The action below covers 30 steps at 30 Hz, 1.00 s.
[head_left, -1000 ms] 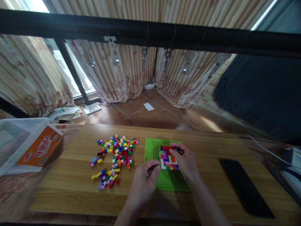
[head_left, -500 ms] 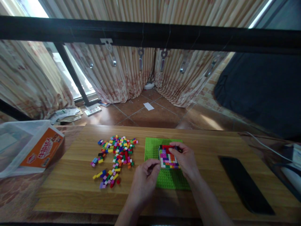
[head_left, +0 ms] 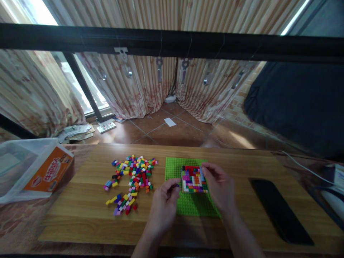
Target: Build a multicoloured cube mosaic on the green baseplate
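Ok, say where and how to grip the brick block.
Probably pinch its left and right edges, a hand from each side: the block looks roughly rectangular; the right hand is at its right edge, the left hand near its left.

**Across the brown wooden desk** (head_left: pixel 88 222)

Small multicoloured plastic bricks (head_left: pixel 143 176) lie left of the rectangular green studded baseplate (head_left: pixel 172 166); over it, a flat multicoloured brick panel (head_left: pixel 194 180). A flat black rectangular slab (head_left: pixel 281 211) lies right.
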Available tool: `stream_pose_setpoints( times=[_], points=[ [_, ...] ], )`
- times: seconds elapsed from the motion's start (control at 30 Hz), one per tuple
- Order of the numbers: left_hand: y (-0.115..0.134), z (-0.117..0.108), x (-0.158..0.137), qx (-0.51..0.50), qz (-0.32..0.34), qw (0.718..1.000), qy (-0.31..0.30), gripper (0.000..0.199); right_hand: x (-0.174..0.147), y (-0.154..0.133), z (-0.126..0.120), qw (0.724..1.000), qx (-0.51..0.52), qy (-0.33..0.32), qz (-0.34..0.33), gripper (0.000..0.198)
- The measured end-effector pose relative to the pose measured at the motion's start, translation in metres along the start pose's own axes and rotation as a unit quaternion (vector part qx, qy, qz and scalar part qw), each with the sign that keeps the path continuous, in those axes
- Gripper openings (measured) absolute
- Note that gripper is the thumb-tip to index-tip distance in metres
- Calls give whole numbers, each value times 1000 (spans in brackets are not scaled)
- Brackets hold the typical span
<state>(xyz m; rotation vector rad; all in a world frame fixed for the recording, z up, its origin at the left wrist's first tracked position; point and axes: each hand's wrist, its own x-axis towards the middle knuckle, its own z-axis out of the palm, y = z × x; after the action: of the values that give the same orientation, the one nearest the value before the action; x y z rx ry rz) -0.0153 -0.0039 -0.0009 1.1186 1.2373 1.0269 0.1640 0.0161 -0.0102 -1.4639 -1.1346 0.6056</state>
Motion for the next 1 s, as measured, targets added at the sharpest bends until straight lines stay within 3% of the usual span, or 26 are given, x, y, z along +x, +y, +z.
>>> stream_pose_setpoints(
  times=[0.17,0.43,0.63,0.8,1.0],
  points=[
    [0,3,0,-35,8,999,-2,30,-18,-18,5,990,-36,-118,-63,16],
    [4,4,0,-59,14,998,-18,31,-24,-26,5,959,-94,-210,-164,18],
    [1,5,0,-90,13,995,-36,27,-29,-25,10,949,-92,-234,-191,18],
    [4,7,-1,-105,5,994,-32,26,-29,-22,11,956,-93,-206,-188,13],
    [8,8,-2,-104,2,994,-22,25,-30,-17,11,974,-59,-178,-130,13]
  ],
)
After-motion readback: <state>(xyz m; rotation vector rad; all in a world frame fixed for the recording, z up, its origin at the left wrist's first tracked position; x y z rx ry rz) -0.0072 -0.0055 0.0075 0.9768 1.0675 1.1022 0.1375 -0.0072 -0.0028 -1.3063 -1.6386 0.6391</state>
